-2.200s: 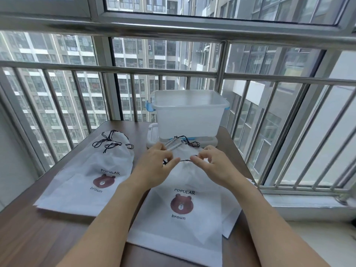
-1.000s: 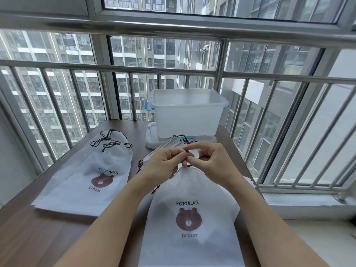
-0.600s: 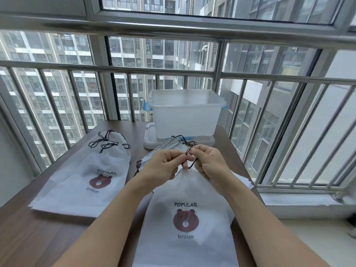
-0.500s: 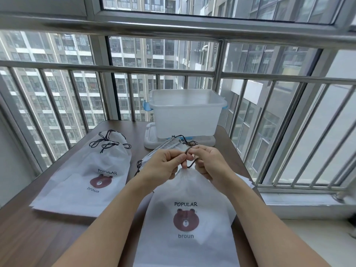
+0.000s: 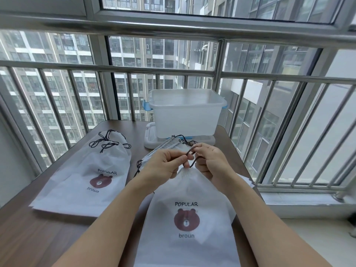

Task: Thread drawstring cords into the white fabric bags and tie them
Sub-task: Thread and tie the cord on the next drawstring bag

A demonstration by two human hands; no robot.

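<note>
Your left hand (image 5: 167,164) and right hand (image 5: 209,161) both pinch the dark cord (image 5: 192,158) at the gathered neck of the front bag (image 5: 187,212), raised off the surface (image 5: 38,236). The cord loop stands between both sets of fingers, its free run dropping toward the neck. Judged: knot being formed.

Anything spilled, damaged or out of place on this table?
Nothing stands out. Both hands, left hand and right hand, pinch the dark cord at the neck of the near bag; the tied bag lies flat.
</note>
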